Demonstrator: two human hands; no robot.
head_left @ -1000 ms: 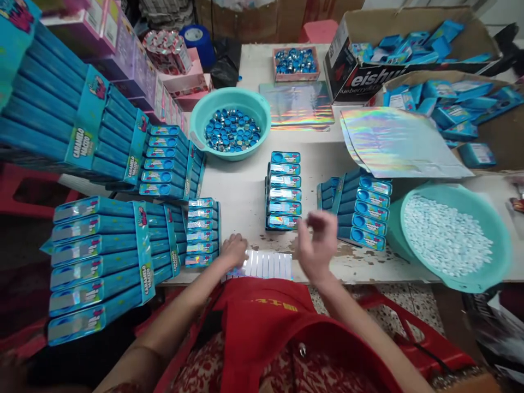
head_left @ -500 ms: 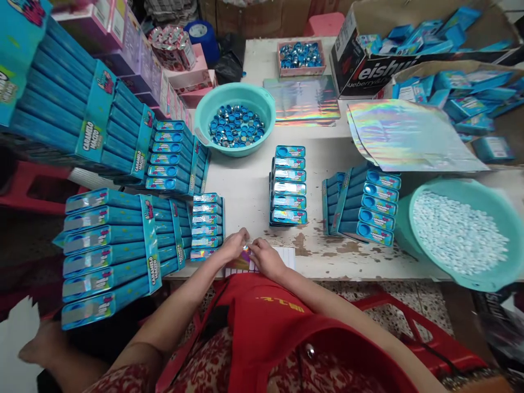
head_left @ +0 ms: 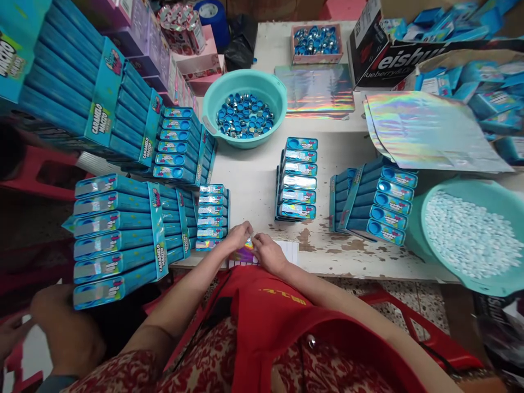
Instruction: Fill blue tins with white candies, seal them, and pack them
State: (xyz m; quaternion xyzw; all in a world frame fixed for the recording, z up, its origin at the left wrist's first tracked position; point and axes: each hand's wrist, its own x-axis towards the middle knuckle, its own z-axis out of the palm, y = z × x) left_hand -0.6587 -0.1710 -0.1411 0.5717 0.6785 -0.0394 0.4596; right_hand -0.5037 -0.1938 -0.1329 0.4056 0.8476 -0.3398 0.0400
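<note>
Lined sheet (head_left: 291, 250) mostly under R hand (nearer) (head_left: 269, 253), long axis L–R; L hand (head_left: 238, 237) adj.; both grips' pinch unclear.

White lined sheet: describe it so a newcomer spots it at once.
On the pale table, find the near edge, by the red apron. The left hand and right hand come together there; the white lined sheet shows just past the right hand. Unlike the bigger shiny silver sheets farther back, it is white with thin dividing lines.
</note>
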